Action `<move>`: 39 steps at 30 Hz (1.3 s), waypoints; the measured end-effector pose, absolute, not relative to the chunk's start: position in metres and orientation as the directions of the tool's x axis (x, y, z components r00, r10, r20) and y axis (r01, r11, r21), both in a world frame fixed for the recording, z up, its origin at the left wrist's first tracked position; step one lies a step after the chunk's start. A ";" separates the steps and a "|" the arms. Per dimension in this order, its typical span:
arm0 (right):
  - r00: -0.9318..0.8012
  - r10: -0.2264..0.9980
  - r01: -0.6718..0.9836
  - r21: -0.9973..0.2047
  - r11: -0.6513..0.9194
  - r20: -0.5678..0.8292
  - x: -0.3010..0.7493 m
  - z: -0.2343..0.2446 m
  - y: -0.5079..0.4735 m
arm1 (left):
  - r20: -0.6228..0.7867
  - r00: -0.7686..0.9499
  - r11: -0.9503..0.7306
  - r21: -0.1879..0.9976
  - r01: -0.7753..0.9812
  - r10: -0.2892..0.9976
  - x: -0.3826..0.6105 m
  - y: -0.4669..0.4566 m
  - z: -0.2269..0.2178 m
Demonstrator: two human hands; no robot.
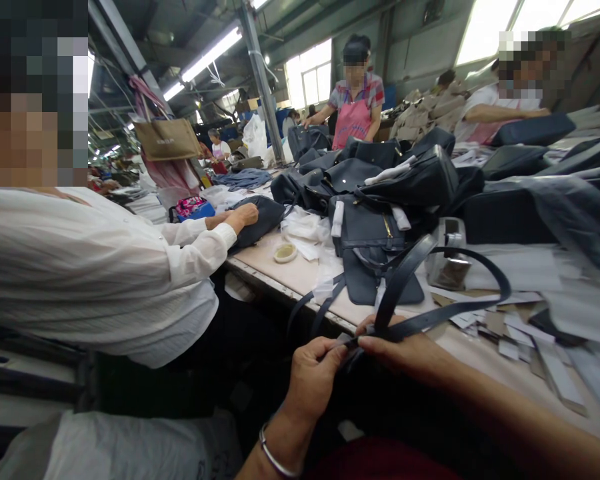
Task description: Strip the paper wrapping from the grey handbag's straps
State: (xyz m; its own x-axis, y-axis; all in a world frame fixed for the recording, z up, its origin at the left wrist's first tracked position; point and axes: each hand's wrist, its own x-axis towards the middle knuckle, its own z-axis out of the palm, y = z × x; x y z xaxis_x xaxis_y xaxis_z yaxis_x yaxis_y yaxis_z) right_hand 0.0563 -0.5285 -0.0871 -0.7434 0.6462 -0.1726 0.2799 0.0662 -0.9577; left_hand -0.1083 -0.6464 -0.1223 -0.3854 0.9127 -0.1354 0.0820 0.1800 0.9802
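Observation:
A dark navy strap [437,319] loops up over the table's front edge, and its lower end runs between my two hands. My left hand [314,375], with a bangle at the wrist, is closed in a pinch on the strap's end. Close beside it, my right hand [399,348] grips the same strap between thumb and fingers. What exactly lies between the fingertips is small and partly hidden. Just beyond my hands rests a navy bag [365,230] with a gold zipper and white-wrapped handle parts. Thin straps [325,310] hang from it over the edge.
White and brown paper strips [550,353] lie at the right, by a metal-and-clear box [449,253]. A roll of tape [285,253] sits left of the bag. More navy bags [405,177] are heaped behind. At the left, a co-worker in a white shirt [180,267] handles another bag [260,220].

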 end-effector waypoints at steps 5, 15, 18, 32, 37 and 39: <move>-0.661 0.727 0.196 -0.978 -0.072 -0.186 0.069 -0.087 -0.517 | -0.201 -0.393 0.233 0.972 0.037 0.897 -0.108 -0.647 -0.131; -0.672 0.696 0.267 -0.960 -0.090 -0.252 0.059 -0.103 -0.537 | 0.016 -0.352 0.039 0.988 0.150 0.936 -0.085 -0.638 -0.121; -0.677 0.696 0.254 -0.964 -0.081 -0.237 0.060 -0.102 -0.534 | 0.109 -0.288 -0.034 0.967 0.253 0.951 -0.085 -0.640 -0.119; -0.740 0.651 0.028 -0.975 -0.220 -0.168 0.053 -0.103 -0.530 | 0.157 -0.311 -0.096 0.974 0.204 0.937 -0.085 -0.645 -0.121; -0.569 0.797 -0.439 -0.744 -0.503 -0.203 0.066 -0.054 -0.488 | 0.132 -0.343 -0.052 0.971 0.232 0.930 -0.097 -0.650 -0.129; -0.525 0.837 -0.518 -0.720 -0.461 -0.158 0.067 -0.037 -0.474 | 0.135 -0.338 -0.056 0.971 0.233 0.931 -0.099 -0.651 -0.131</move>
